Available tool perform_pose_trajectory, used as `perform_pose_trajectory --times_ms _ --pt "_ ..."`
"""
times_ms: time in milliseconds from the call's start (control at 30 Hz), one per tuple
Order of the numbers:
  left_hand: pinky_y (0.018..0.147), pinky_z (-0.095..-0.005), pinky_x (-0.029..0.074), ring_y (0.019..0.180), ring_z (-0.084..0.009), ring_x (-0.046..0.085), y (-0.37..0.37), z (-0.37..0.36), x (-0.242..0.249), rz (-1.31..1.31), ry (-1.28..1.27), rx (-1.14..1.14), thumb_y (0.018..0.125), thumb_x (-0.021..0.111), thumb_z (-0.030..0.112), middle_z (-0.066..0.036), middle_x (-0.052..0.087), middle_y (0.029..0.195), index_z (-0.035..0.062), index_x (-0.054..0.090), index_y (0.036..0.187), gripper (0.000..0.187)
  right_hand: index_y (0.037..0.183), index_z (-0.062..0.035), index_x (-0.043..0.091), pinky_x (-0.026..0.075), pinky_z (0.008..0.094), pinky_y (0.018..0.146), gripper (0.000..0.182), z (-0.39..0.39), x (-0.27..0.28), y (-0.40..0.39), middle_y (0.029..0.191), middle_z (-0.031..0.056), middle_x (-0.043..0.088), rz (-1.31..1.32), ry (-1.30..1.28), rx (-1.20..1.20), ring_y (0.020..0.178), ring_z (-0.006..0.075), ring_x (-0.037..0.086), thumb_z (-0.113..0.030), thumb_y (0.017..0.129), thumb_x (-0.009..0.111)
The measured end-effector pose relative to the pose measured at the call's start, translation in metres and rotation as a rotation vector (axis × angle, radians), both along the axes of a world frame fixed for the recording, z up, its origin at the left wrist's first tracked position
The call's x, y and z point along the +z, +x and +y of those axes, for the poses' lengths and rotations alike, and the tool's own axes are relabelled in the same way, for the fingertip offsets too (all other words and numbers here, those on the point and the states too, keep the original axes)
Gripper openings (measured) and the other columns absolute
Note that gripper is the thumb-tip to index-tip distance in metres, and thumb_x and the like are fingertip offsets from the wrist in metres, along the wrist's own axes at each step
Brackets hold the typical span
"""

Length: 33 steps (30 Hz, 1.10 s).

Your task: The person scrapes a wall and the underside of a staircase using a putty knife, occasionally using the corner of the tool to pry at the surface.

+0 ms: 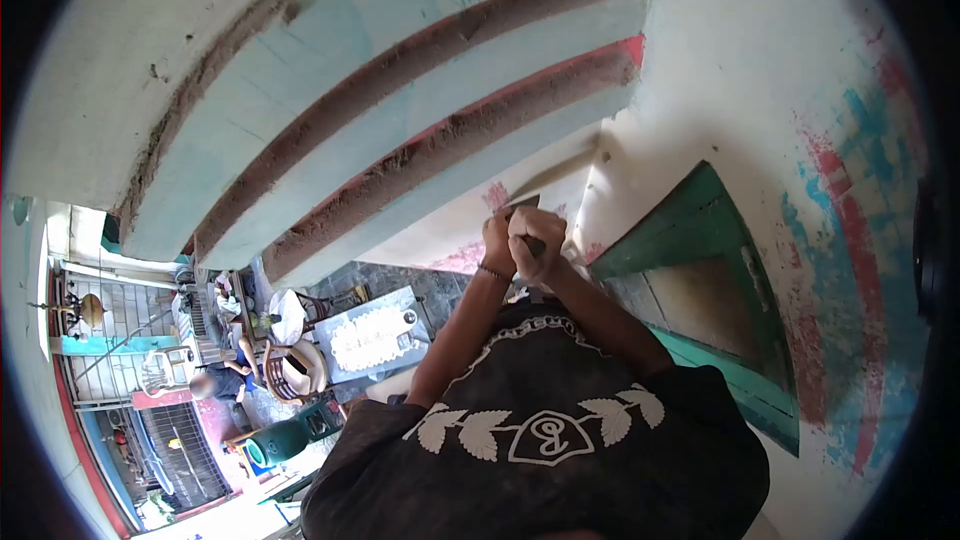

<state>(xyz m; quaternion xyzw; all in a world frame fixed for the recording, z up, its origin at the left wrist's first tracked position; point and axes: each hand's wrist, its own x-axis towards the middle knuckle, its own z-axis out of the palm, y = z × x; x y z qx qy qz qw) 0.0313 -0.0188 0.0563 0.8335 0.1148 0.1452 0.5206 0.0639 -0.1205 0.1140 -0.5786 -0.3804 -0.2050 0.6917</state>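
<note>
Both my hands are raised together in front of my chest, close to a pale wall corner. My right hand [537,240] is closed in a fist around a hand tool with a dark flat blade [524,203]; the dark end of its handle shows between the fingers. My left hand [498,243], with a beaded bracelet at the wrist, is closed right beside it, against the same tool. The blade points up and left, and its tip overlaps the pale wall [470,215] under the lowest ledge. Part of the tool is hidden by my fingers.
Curved pale-blue ledges [440,90] with dusty brown faces hang overhead. A green-framed panel [700,300] stands close on my right, beside a wall [840,240] with peeling red and blue paint. Far below left are a table [370,335], a round chair [295,372], a green barrel [277,443] and a person [232,380].
</note>
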Motion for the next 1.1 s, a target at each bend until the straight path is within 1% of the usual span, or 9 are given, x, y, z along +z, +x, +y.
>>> perform_pose_trajectory --times_ms 67,167,233,367,533,800,833,967,1100 --pt "0.066 -0.0307 0.05 0.073 -0.0177 0.061 0.011 0.002 -0.007 0.083 -0.741 0.152 0.088 0.052 0.021 -0.008 0.063 0.073 -0.0009 0.062 0.081 0.025 0.058 -0.0032 0.046 0.04 0.0338 0.046 0.014 -0.004 0.015 -0.008 0.056 0.0108 0.049 -0.042 0.106 0.008 0.048 0.026 0.052 -0.007 0.065 0.057" --pt "0.067 -0.0319 0.05 0.072 -0.0184 0.061 0.008 0.0 0.017 -0.006 -0.339 0.176 0.088 0.052 0.021 -0.011 0.064 0.078 -0.0014 0.062 0.082 0.025 0.059 -0.003 0.045 0.039 0.0338 0.046 0.014 -0.007 0.037 -0.014 0.056 0.0106 0.048 -0.039 0.155 0.1 0.047 0.0258 0.049 -0.005 0.064 0.057" --pt "0.066 -0.0327 0.049 0.071 -0.0188 0.06 0.006 0.01 -0.037 -0.146 0.47 0.207 0.088 0.052 0.021 -0.011 0.064 0.077 -0.0007 0.063 0.079 0.026 0.059 -0.003 0.044 0.038 0.0337 0.046 0.014 -0.001 0.018 -0.008 0.056 0.0101 0.047 -0.05 0.091 0.061 0.047 0.0253 0.047 -0.004 0.064 0.057" --pt "0.068 -0.0375 0.048 0.072 -0.0231 0.059 0.01 0.0 0.024 0.165 -0.695 0.215 0.087 0.052 0.024 -0.015 0.063 0.075 -0.0029 0.062 0.077 0.031 0.059 -0.0031 0.043 0.037 0.0331 0.045 0.015 -0.005 0.026 -0.009 0.055 0.0094 0.045 -0.052 0.119 0.057 0.046 0.0248 0.047 -0.004 0.066 0.056" --pt "0.069 -0.0409 0.048 0.072 -0.0335 0.06 0.01 0.001 -0.017 0.058 -0.127 0.162 0.085 0.055 0.023 -0.019 0.064 0.075 -0.0008 0.064 0.086 0.025 0.059 -0.003 0.043 0.038 0.032 0.046 0.015 -0.004 0.009 0.002 0.056 0.0094 0.048 -0.031 0.122 0.038 0.047 0.0235 0.048 -0.004 0.066 0.056" --pt "0.059 -0.0335 0.047 0.059 -0.0182 0.055 0.02 0.001 -0.019 -0.074 -0.112 0.349 0.09 0.051 0.022 -0.008 0.058 0.066 -0.0009 0.061 0.071 0.031 0.06 -0.0026 0.046 0.041 0.0329 0.046 0.01 -0.007 0.026 -0.007 0.056 0.0083 0.048 -0.135 0.196 0.109 0.048 0.0229 0.051 -0.001 0.064 0.054" --pt "0.052 -0.0306 0.044 0.05 -0.0157 0.048 0.025 -0.017 0.05 -0.012 -0.755 0.428 0.09 0.052 0.022 -0.003 0.052 0.061 0.0014 0.059 0.068 0.031 0.06 -0.0026 0.045 0.041 0.033 0.046 0.011 -0.002 0.018 -0.002 0.056 0.0082 0.049 -0.189 0.218 0.08 0.048 0.022 0.05 -0.003 0.066 0.054" --pt "0.048 -0.0305 0.041 0.05 -0.0148 0.049 0.014 -0.003 0.057 0.126 -0.965 0.284 0.091 0.049 0.021 -0.004 0.055 0.063 0.0032 0.057 0.065 0.033 0.062 -0.0004 0.045 0.043 0.0331 0.049 0.01 -0.019 0.045 -0.012 0.057 0.0093 0.05 -0.065 0.099 0.147 0.048 0.0218 0.049 -0.004 0.067 0.054" --pt "0.058 -0.0315 0.044 0.062 -0.0159 0.053 0.005 -0.003 0.034 -0.035 -0.387 0.112 0.09 0.052 0.021 -0.005 0.056 0.067 0.0022 0.059 0.075 0.025 0.062 -0.0005 0.045 0.04 0.0326 0.046 0.011 -0.004 0.035 -0.009 0.056 0.0092 0.048 -0.106 0.095 0.097 0.046 0.0235 0.048 -0.005 0.064 0.055"
